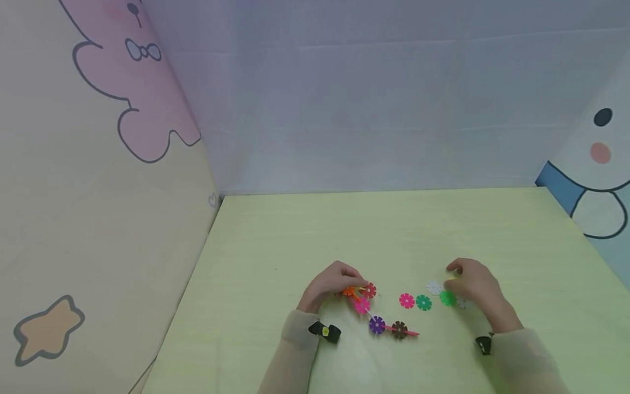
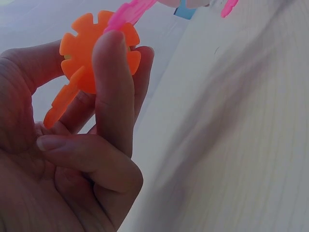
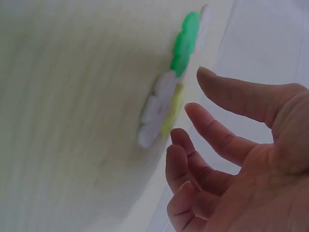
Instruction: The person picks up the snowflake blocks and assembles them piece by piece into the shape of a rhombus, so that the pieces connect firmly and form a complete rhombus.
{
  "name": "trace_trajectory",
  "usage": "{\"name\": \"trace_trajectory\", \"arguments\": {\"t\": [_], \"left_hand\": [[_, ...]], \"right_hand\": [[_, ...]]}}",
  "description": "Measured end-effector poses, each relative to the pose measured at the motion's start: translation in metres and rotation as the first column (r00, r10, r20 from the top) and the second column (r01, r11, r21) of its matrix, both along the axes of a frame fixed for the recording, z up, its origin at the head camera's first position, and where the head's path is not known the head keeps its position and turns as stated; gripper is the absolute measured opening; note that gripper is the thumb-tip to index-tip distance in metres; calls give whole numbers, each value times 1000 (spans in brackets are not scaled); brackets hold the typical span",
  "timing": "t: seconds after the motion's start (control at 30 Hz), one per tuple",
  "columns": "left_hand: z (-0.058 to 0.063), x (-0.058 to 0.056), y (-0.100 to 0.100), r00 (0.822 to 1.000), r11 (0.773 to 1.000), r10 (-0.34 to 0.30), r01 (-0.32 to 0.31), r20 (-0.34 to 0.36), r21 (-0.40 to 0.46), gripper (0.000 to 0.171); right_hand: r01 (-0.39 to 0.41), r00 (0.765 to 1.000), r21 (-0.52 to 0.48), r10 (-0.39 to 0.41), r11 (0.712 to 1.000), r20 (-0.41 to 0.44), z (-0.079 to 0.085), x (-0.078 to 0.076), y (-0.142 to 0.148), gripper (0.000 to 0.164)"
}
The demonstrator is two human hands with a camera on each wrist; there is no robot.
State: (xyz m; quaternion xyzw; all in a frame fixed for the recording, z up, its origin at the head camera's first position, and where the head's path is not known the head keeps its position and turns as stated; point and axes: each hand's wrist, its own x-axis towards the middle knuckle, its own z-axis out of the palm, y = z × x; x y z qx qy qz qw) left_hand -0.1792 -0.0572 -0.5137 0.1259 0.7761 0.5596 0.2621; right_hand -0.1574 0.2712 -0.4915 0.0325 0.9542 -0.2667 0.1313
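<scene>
In the head view my left hand [image 1: 334,280] pinches an orange slotted snowflake disc [image 2: 79,48] between thumb and fingers. That disc belongs to a linked chain with a red disc [image 1: 371,290], a pink disc [image 1: 362,305], a purple disc [image 1: 377,325] and a brown disc [image 1: 399,329], other discs standing edge-on between them. My right hand [image 1: 476,282] holds nothing; its fingers are loosely bent, thumb apart. Close by its fingertips in the right wrist view lie a bright green disc [image 3: 185,43], a white disc [image 3: 157,108] and a yellow disc [image 3: 175,108].
Between the hands, a loose pink disc [image 1: 406,301] and a dark green disc [image 1: 424,302] lie on the pale table [image 1: 344,230]. Another white disc [image 1: 434,287] sits just beyond them. A pale curtain [image 1: 364,120] hangs behind the table, with a cartoon-printed wall [image 1: 123,230] along the left.
</scene>
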Motion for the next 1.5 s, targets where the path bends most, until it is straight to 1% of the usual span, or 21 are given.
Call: {"name": "trace_trajectory", "arguments": {"t": [0.1, 0.23, 0.4, 0.57, 0.63, 0.77, 0.9, 0.97, 1.1, 1.27, 1.4, 1.5], "left_hand": [[-1, 1, 0, 1000, 1000, 3, -3, 1, 2, 15], [-1, 1, 0, 1000, 1000, 3, -3, 7, 8, 14], [-1, 1, 0, 1000, 1000, 3, -3, -4, 3, 14], [-2, 0, 0, 1000, 1000, 5, -5, -10, 9, 13], [-2, 0, 1, 1000, 1000, 2, -2, -11, 9, 13], [-3, -1, 1, 1000, 1000, 0, 0, -17, 3, 14], [-2, 0, 1, 1000, 1000, 0, 0, -20, 6, 14], [-2, 0, 1, 1000, 1000, -1, 1, -18, 7, 13], [-3, 0, 1, 1000, 1000, 4, -4, -22, 2, 14], [-2, 0, 2, 1000, 1000, 5, -5, -23, -7, 14], [-2, 0, 2, 1000, 1000, 3, -3, -16, -2, 14], [-2, 0, 1, 1000, 1000, 3, -3, -13, -1, 14]], "right_hand": [[20, 1000, -11, -20, 1000, 10, -1, 1, 7, 39], [53, 998, -23, -52, 998, 47, 1, 2, 11, 38], [48, 998, -6, -48, 999, 45, 5, 4, 14, 36], [59, 997, -25, -58, 998, 40, 4, 5, 15, 32], [65, 998, -33, -64, 997, 26, 4, 5, 15, 28], [64, 997, -55, -66, 996, -44, 3, 5, 12, 21], [53, 991, -103, -65, 993, -120, 5, 5, 5, 21], [38, 987, -126, -57, 991, -151, 5, 6, 0, 22], [-32, 975, -177, -8, 984, -220, 3, 9, -13, 19], [-129, 958, -264, 52, 956, -281, 0, 13, -33, 14], [-166, 954, -301, 76, 939, -291, -1, 17, -48, 13], [-186, 955, -324, 93, 928, -281, -3, 19, -58, 13]]}}
